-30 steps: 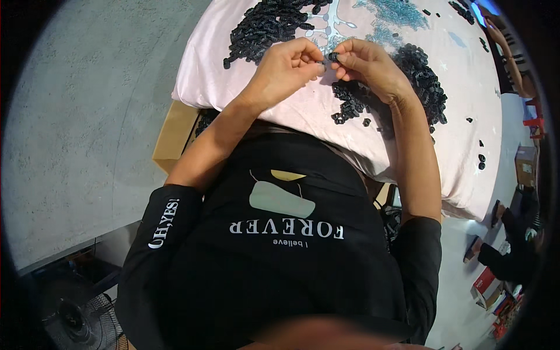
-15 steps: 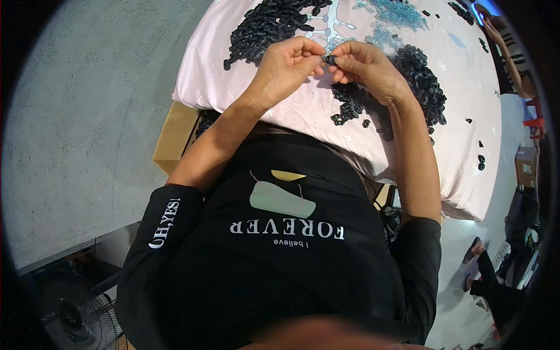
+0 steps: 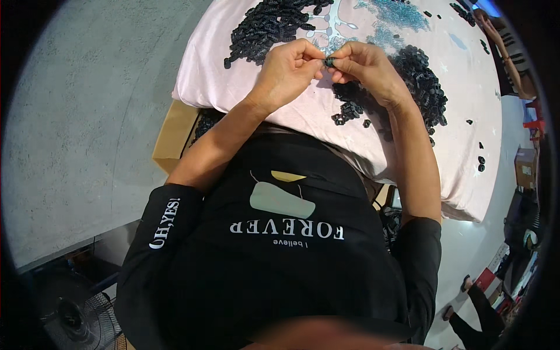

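- Small black piece (image 3: 330, 62), held above the pink-covered desk (image 3: 204, 76), between the fingertips of both hands.
- Right grip (image 3: 374, 71): pinching the right end of the piece between thumb and forefinger.
- Left grip (image 3: 286, 71): thumb and forefinger drawn together, apparently pinching the left end; cannot tell of anything smaller hidden there.
- Could slip out sideways under uneven pressure, with so little surface to hold.
- Could get skewed or strained, from working by feel with fingertips covering most of the view.
- If dropped, could land near the loose cluster of black pieces (image 3: 350, 109) and get lost among lookalikes.
- Could also roll off the front edge, perhaps toward the cardboard box (image 3: 173, 131) under the left corner.
- On a sudden slip, might jerk knuckles forward and scatter the clear bits (image 3: 402, 17) beyond.
- Might knock the right-hand heap (image 3: 429, 87) with a careless sweep of the forearm.
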Demonstrator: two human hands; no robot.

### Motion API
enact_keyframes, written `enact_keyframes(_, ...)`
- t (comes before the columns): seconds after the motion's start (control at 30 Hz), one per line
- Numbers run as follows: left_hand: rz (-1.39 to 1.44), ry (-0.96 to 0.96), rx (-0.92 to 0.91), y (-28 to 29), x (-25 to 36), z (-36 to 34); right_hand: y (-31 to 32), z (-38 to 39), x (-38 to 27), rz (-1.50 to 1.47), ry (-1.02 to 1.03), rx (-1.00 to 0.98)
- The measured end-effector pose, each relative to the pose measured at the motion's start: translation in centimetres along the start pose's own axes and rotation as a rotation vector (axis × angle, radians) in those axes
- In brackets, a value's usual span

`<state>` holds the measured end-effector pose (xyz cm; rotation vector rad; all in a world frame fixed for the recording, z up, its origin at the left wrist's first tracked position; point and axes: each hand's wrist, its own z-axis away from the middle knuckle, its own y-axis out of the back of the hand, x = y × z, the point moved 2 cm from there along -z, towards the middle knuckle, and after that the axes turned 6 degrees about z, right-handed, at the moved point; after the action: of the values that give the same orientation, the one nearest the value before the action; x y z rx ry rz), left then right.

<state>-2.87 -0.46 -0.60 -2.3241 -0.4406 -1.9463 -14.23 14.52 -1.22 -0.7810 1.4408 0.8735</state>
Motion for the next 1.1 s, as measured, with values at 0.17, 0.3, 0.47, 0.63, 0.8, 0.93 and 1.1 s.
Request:
enact_keyframes(0.17, -0.047, -0.011, 0.037, -0.1, 0.4, 0.2, -0.3, -0.2, 0.0, 0.022, 0.067, 0.037)
enact_keyframes(0.3, -0.097, -0.031, 0.074, -0.2, 0.8, 0.4, -0.7, 0.0, -0.4, 0.074, 0.118, 0.069)
enact_keyframes(0.47, -0.127, -0.059, 0.093, -0.2, 2.0, 0.7, -1.1, 0.2, -1.2, 0.131, 0.161, 0.097)
enact_keyframes(0.63, -0.08, -0.074, 0.074, -0.1, 2.1, 0.3, -0.6, 0.1, -0.9, -0.03, 0.13, 0.046)
enact_keyframes(0.8, -0.085, -0.064, 0.042, 0.1, 2.3, -0.1, -0.3, 0.3, -0.9, -0.082, 0.116, 0.053)
enact_keyframes(0.93, -0.112, -0.065, 0.039, 0.3, 2.1, 0.0, -0.3, 0.2, -0.8, -0.067, 0.117, 0.048)
enact_keyframes(1.1, -0.134, -0.031, 0.047, 0.1, 2.2, 0.1, -0.4, 0.2, -0.9, -0.047, 0.103, 0.063)
